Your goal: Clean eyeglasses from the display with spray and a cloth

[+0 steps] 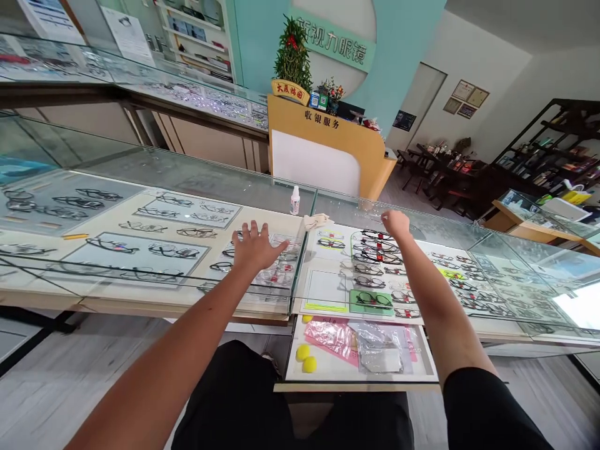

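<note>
My left hand [255,250] is spread, palm down, over the glass top of the display case [187,169], with nothing in it. Farther right, my right hand [396,224] is closed in a fist above the same glass; whatever it may hold is hidden. Between the hands stand a small white bottle [295,201] and a crumpled pale cloth [317,220]. Rows of glasses [370,282] lie under the glass. Below, a pulled-out drawer [356,387] holds clear plastic bags [382,350], pink sheets [328,337] and yellow round pieces [309,364].
A wooden counter [328,140] with a potted plant [293,59] stands ahead. More display cases run along the back left [187,94] and the right [548,219]. The open drawer juts out over my legs.
</note>
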`<state>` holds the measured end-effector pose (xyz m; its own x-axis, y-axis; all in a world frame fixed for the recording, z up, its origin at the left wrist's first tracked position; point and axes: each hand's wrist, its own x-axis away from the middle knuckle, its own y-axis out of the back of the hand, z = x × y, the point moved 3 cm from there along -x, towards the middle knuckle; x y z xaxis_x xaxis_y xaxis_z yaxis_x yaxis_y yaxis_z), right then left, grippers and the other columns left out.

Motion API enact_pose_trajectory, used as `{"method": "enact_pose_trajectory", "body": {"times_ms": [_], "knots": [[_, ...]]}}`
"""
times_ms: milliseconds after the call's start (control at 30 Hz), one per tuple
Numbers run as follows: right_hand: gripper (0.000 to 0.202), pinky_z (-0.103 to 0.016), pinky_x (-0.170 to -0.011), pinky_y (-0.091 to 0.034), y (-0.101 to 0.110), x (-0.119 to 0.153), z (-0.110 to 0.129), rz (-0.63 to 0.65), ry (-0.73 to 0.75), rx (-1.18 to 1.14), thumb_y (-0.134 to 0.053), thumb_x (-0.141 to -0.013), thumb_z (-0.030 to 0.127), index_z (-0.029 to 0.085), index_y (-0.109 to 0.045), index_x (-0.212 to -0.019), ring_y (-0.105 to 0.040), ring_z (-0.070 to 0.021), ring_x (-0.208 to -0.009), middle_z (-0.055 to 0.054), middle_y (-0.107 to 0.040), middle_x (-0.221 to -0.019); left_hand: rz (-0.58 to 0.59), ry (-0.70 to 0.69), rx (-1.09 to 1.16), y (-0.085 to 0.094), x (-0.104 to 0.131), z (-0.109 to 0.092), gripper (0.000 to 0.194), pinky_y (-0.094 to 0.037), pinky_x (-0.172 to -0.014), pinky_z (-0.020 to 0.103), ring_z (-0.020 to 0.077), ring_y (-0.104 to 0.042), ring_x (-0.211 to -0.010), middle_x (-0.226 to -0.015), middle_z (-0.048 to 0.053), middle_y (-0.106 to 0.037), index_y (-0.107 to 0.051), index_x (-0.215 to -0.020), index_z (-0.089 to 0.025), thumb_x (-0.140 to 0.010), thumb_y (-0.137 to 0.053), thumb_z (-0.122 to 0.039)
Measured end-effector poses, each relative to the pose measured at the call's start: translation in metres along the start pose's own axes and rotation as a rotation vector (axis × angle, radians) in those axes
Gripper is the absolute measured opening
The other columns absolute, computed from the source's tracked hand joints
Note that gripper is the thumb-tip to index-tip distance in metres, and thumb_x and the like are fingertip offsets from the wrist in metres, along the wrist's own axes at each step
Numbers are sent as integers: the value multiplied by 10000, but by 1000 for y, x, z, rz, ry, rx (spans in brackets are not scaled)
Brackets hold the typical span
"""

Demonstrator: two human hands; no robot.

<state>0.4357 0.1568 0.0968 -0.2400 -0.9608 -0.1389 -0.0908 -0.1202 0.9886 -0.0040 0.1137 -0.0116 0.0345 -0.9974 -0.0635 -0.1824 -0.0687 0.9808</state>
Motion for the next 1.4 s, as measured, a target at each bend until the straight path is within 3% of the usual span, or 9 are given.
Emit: {"method": "enact_pose_trajectory", "body": {"times_ms": [167,233,300,433,567,767,933,1167,1400], "knots": [[364,-293,-774,-487,46,55,9,-89,88,-97,-539,-1041,402,302,-795,-1279,-754,-248,-1011,-87,-840,-1068,5,8,-4,0,1,-2,1134,-96,-1308,648,449,-99,-1668,-1797,232,-145,-250,-1719,-98,-900,-247,-882],[349,-285,-690,-456,60,100,23,-89,245,-257,-587,-1016,447,280,-814,-1222,-746,-220,-808,-50,-838,-881,6,13,-1,0,2,-3,1128,-100,-1309,644,445,-102,-1668,-1799,228,-145,-251,-1719,-98,-903,-255,-877],[316,-280,-639,-427,66,155,40,12,379,-339,-613,-999,445,270,-838,-1135,-694,-196,-636,-13,-775,-664,20,11,0,1,3,-4,1119,-98,-1313,639,439,-97,-1670,-1801,223,-141,-243,-1720,-98,-908,-259,-869],[260,-279,-632,-408,54,260,77,280,602,-267,-633,-998,408,314,-852,-1102,-700,-195,-624,-3,-760,-629,51,11,5,3,3,-6,1114,-86,-1318,634,432,-75,-1674,-1807,214,-121,-217,-1728,-111,-912,-255,-869],[272,-290,-701,-440,18,305,95,476,620,-165,-610,-1011,357,344,-837,-1161,-766,-230,-804,-26,-824,-799,45,13,22,2,3,-5,1126,-62,-1323,626,435,-63,-1674,-1809,215,-108,-216,-1727,-106,-909,-258,-879],[274,-286,-737,-466,-62,290,94,570,478,-192,-595,-1006,342,301,-831,-1140,-756,-236,-927,-43,-838,-969,53,15,35,2,3,-5,1120,-53,-1327,622,424,-57,-1677,-1810,215,-105,-215,-1728,-113,-911,-255,-878],[313,-278,-800,-479,-117,252,104,483,344,-242,-556,-1050,376,298,-789,-1244,-742,-221,-997,-39,-831,-1022,61,19,21,4,4,-6,1107,-55,-1329,622,418,-50,-1679,-1811,205,-108,-213,-1728,-117,-916,-247,-869],[436,-294,-896,-486,-162,168,129,327,132,-275,-408,-1119,397,311,-655,-1469,-706,-235,-1166,-69,-796,-1264,49,16,13,3,4,-5,1113,-89,-1321,634,432,-73,-1673,-1810,205,-121,-232,-1723,-103,-917,-232,-871],[432,-293,-867,-479,-190,100,144,291,-9,-229,-390,-1101,263,295,-697,-1403,-719,-240,-1136,-123,-793,-1230,52,13,15,0,2,-2,1112,-69,-1319,637,449,-68,-1669,-1809,206,-122,-236,-1720,-108,-917,-238,-876]]}}
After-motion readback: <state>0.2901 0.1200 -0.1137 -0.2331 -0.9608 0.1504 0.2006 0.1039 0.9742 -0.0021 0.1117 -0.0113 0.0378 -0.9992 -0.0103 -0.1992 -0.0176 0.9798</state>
